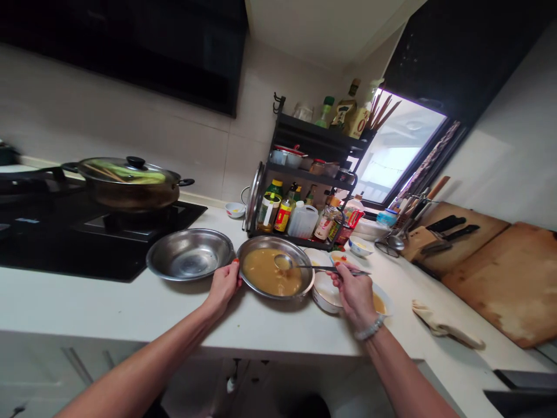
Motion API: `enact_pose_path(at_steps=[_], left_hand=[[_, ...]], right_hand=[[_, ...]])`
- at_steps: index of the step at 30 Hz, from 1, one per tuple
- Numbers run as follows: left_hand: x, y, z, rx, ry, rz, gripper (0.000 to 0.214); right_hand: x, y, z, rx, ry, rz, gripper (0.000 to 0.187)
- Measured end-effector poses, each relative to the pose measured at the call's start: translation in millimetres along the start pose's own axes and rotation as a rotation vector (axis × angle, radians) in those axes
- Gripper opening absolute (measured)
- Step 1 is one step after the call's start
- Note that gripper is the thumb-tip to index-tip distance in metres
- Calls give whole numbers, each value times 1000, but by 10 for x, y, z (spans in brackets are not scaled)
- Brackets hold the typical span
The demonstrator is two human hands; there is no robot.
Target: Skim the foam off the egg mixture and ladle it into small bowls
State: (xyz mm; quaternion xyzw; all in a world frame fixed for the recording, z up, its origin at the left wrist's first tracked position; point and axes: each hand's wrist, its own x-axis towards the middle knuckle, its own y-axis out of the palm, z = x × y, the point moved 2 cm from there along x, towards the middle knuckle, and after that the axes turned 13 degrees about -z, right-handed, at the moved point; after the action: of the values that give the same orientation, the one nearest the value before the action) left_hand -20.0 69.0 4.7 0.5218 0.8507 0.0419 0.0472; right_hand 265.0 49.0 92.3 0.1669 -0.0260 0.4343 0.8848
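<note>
On the white desk [126,305], the bowl [278,296] could be tipped and its brown liquid [261,268] spilled if its rim, pinched by the left hand [224,284], were let slip or the right hand [354,290], closed round the ladle [314,267], were jerked.

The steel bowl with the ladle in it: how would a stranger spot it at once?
On the white counter, find the black rack of bottles. In front stands the steel bowl, the left hand at its rim and the right hand holding a ladle in it. Brown liquid sets it apart from the shiny bowl on its left.
</note>
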Motion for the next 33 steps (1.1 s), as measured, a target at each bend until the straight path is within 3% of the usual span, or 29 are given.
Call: enact_pose_path(at_steps=[9,16,21,26,33], left_hand=[[5,-4,4,7,16,-3,48],[16,-3,27,16,7,-2,50],[-9,-5,-14,13,20,0,49],[-3,1,-9,11,-10,-12,49],[1,-4,5,-3,29,3,50]], right_hand=[[480,-271,159,9,-92,-205,32],[608,-425,83,-247,-253,-284,33],[412,-443,52,-406,-411,-79,35],[119,-325,123,-344,-618,105,25],[-341,1,74,-270,-435,337,24]])
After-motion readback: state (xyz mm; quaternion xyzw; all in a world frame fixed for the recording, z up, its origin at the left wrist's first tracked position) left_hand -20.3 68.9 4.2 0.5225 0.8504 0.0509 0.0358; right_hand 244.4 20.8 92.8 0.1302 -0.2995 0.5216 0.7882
